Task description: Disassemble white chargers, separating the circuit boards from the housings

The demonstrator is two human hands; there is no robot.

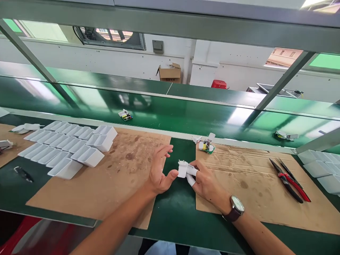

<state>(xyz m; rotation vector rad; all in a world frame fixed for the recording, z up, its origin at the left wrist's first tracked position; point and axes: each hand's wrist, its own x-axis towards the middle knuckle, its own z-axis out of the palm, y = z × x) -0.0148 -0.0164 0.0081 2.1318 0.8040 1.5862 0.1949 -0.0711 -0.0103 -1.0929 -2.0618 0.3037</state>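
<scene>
Between my hands, over the green bench top, is a small white plug piece [182, 169] with short prongs on its upper edge. My right hand [203, 179] pinches it from the right, with white finger covers on some fingertips and a watch on the wrist. My left hand [159, 173] is open just to the left, fingers raised and spread, its thumb tip close to the plug piece. Whether the thumb touches it I cannot tell. Beyond my right hand lies a circuit board [207, 146] with yellow and white parts.
Rows of white plastic cases [65, 143] stand on the left cardboard sheet [127, 177]. On the right cardboard [239, 184] lie red-handled pliers [289, 184] and tweezers [288, 171]. More white cases [322, 168] stand far right. Another circuit board [125, 115] rests at the back.
</scene>
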